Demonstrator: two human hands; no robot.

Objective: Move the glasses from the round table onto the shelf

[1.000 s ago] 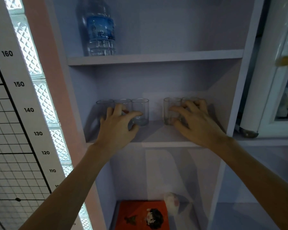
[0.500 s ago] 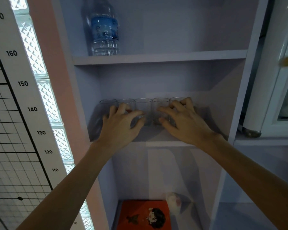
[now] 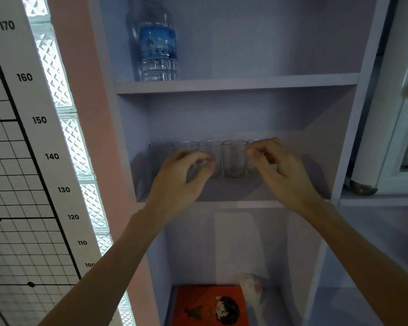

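**Five glasses in a row on the shelf.** Five glasses [image 3: 234, 158] stand upright in a single row on the middle shelf [image 3: 245, 204]. Their rims are level, and neighbours touch or nearly touch. The round table is out of view.

**Hands.** The left hand [image 3: 179, 184] hovers before the second and third glass from the left. Its fingers and thumb are loosely curled into a C and, as far as can be judged, hold nothing. The right hand [image 3: 280, 170] covers most of the fifth glass at the right end. Its fingers are curled, but it cannot be told whether they pinch the glass or merely hang before it.

**Step in hand, as judged.** The step appears to be the final alignment of the row and the letting-go. To do it well, each hand should draw straight back toward the shelf's front edge, with fingertips clear of the rims. A sideways brush against one glass would pass along the close-packed row. Any last nudge is best applied low on the wall, where a tumbler slides rather than tips.

**Materials.** The glasses are clear, thin-walled, straight-sided cylinders, smooth and probably slippery. The fourth shows a faint brownish tint near its base. The shelf is matt, pale lilac board with square edges. A ribbed plastic water bottle [image 3: 158, 43] with a blue label stands on the board above, and a printed height chart [image 3: 21, 137] hangs at the left.
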